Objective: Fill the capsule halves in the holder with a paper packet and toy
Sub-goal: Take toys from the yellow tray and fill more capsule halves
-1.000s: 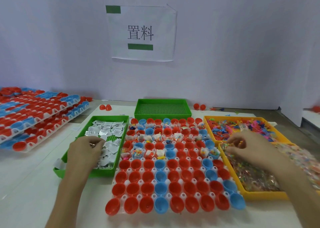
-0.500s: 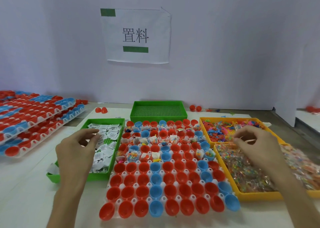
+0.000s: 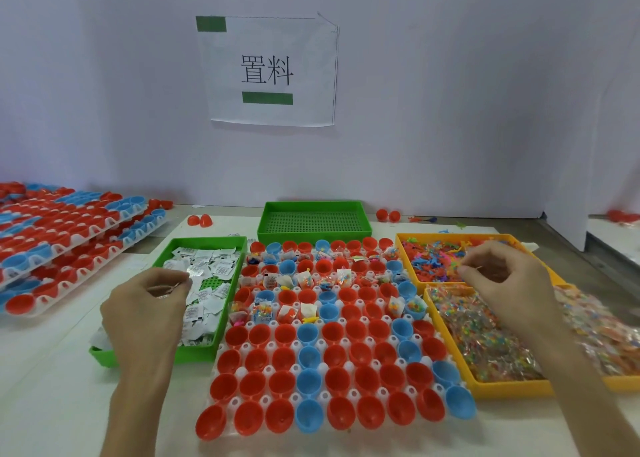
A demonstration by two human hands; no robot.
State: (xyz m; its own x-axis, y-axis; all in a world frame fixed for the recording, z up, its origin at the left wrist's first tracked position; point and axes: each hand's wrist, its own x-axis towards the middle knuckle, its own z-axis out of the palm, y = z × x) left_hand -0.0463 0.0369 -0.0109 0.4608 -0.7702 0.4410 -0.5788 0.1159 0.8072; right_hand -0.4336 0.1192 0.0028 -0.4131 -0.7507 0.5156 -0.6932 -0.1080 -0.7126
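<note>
Left hand [image 3: 149, 309] now pinches a paper packet [image 3: 165, 288], right hand [image 3: 502, 283] a toy [image 3: 479, 268], both lifted & ready for empty capsule halves [image 3: 284, 335].

Left hand [image 3: 147, 306], right hand [image 3: 502, 281]: both pinch-curled.

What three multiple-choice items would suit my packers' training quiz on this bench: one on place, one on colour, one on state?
1. Where is the packet tray?
A. left of the holder
B. right of it
C. behind it
2. What colour is the empty tray behind the holder?
A. yellow
B. green
C. blue
3. The holder's front-row halves are:
A. filled
B. empty
C. capped
Key: 1 A, it sits beside the holder's left edge; 2 B, its rim and mesh floor are green; 3 B, the cups show bare insides.
</note>
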